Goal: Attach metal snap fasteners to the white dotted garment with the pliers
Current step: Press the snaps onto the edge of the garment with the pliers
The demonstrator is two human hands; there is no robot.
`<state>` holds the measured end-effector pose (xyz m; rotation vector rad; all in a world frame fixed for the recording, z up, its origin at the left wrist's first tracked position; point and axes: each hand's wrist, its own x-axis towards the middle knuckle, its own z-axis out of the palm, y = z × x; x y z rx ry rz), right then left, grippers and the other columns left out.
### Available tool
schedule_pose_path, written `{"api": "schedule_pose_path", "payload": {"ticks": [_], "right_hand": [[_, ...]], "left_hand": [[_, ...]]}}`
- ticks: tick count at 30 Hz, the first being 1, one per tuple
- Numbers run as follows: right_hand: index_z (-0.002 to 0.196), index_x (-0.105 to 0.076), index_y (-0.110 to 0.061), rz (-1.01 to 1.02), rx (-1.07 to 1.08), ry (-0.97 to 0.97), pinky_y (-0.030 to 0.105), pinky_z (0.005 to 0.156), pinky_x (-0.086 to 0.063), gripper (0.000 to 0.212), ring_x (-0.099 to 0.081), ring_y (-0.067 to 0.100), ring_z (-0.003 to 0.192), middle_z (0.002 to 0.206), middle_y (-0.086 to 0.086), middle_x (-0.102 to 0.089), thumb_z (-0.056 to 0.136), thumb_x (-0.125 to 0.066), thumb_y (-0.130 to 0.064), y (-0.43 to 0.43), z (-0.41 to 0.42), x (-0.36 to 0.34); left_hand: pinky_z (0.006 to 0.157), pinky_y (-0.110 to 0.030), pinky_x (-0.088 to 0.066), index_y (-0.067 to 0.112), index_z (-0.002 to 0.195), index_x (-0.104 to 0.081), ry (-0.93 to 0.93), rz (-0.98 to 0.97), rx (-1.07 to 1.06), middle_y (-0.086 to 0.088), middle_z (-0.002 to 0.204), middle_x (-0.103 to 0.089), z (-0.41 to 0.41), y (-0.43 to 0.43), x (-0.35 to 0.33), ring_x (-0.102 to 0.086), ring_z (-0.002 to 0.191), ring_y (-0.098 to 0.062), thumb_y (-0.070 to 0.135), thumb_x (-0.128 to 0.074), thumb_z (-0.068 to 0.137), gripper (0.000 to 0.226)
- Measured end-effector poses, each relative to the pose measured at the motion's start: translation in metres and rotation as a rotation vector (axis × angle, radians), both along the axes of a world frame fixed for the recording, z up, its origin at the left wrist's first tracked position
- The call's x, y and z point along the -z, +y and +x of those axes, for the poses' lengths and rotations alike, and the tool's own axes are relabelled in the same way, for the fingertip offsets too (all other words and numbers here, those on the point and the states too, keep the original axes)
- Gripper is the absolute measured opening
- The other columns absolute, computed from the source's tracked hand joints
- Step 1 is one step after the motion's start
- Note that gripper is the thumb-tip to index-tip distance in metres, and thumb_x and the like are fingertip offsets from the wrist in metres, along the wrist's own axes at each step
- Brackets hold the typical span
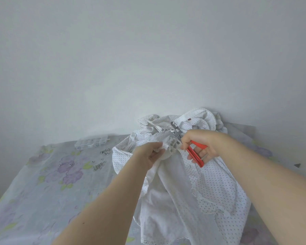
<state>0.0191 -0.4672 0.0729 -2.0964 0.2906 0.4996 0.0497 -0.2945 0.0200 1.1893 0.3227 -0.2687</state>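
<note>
- Red-handled pliers (187,145) sit gripped in the right hand (199,146), metal head over the garment's bunched edge.
- Left hand (153,153) pinches that edge of the white dotted garment (217,188) just beside the pliers.
- Soft, crumpled cotton could slip, so the snap might set crooked.
- Loose snap fasteners (98,165) and a clear plastic box (91,142) lie well left of the pliers.

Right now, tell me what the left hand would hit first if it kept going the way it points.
The left hand points up and right, pinching the white dotted garment. Straight on, it would likely meet the bunched fabric at the pliers head, then the right hand. Depth is hard to judge.
</note>
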Motion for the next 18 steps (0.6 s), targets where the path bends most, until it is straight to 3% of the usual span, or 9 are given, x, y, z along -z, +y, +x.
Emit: {"api": "schedule_pose_path", "payload": {"ticks": [3,9,12,16,18], "right_hand": [[0.125,-0.056,-0.008,-0.004,-0.014,-0.004,0.048,0.087,-0.054,0.056,-0.067,0.031,0.091,0.099,0.019,-0.069,0.07,-0.062,-0.014,-0.011,-0.003,-0.003],[0.122,-0.06,-0.011,-0.006,-0.081,0.074,0.049,0.094,-0.052,0.05,-0.066,0.031,0.091,0.1,0.018,-0.069,0.072,-0.062,-0.014,-0.021,-0.012,-0.005],[0.117,-0.065,-0.011,0.009,-0.125,0.125,0.051,0.097,-0.05,0.045,-0.066,0.033,0.093,0.099,0.019,-0.069,0.073,-0.059,-0.014,-0.02,-0.015,-0.001],[0.119,-0.064,-0.008,0.024,-0.167,0.192,0.053,0.098,-0.049,0.045,-0.064,0.038,0.095,0.103,0.022,-0.066,0.074,-0.057,-0.013,-0.015,-0.017,0.004],[0.121,-0.061,-0.008,0.031,-0.168,0.207,0.052,0.098,-0.049,0.047,-0.063,0.037,0.097,0.105,0.023,-0.065,0.074,-0.058,-0.013,-0.012,-0.017,0.005]], "left_hand": [[0.052,-0.025,-0.058,-0.002,0.081,-0.061,-0.019,-0.026,-0.004,-0.016,0.091,-0.061,0.006,-0.007,-0.012,-0.063,0.072,-0.021,-0.01,-0.067,0.078,0.01],[0.045,-0.017,-0.053,0.005,0.073,-0.058,-0.011,0.069,-0.053,-0.004,0.064,-0.052,0.018,-0.017,-0.015,-0.052,0.056,-0.012,0.001,-0.074,0.077,0.017],[0.048,-0.018,-0.054,0.004,0.074,-0.058,-0.014,0.085,-0.087,-0.004,0.067,-0.054,0.023,-0.019,-0.012,-0.055,0.056,-0.012,0.002,-0.075,0.077,0.017],[0.052,-0.019,-0.055,0.004,0.074,-0.058,-0.052,0.14,-0.083,-0.006,0.065,-0.055,0.024,-0.017,-0.007,-0.057,0.037,-0.01,-0.001,-0.074,0.076,0.017],[0.049,-0.019,-0.055,0.003,0.075,-0.058,-0.065,0.163,-0.067,-0.006,0.067,-0.054,0.022,-0.017,-0.005,-0.056,0.048,-0.013,-0.004,-0.073,0.077,0.016]]}}
